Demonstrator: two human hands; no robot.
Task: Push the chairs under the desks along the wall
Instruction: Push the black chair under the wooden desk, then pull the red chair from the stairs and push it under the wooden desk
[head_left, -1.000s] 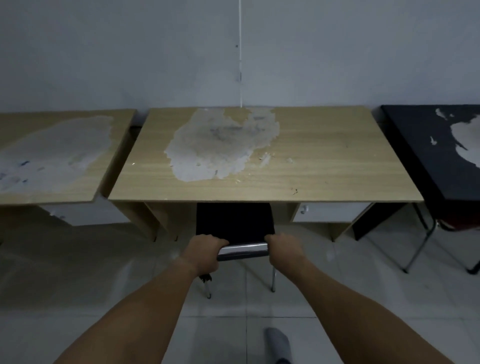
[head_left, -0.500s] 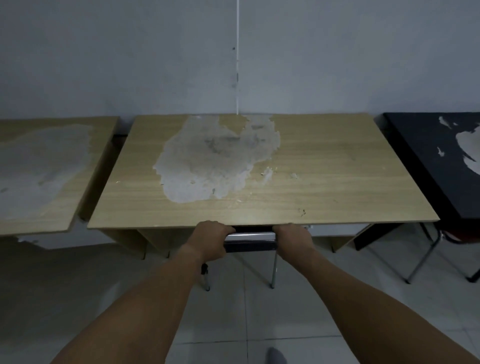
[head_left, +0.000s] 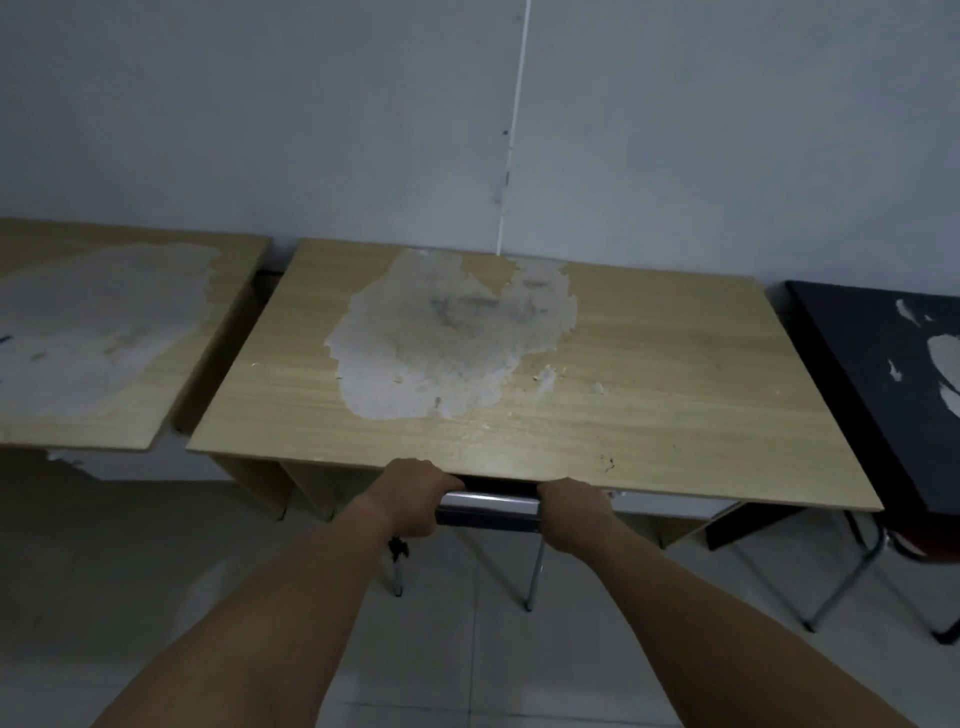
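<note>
Left hand (head_left: 410, 499) and right hand (head_left: 571, 512) are gripping the chair (head_left: 488, 512) top rail crosswise; desk (head_left: 675, 395) edge lying just ahead, touching knuckles.

**Bare arms, no sleeves**

Two forearms rise from the lower left and lower right of the frame toward the centre. Both are uncovered along all that shows: no sleeve, glove, watch or ring can be seen. The left hand (head_left: 410, 496) and right hand (head_left: 571, 514) are bare too, showing their backs and knuckles. The picture is dim and slightly soft, so finer marks cannot be told.
</note>
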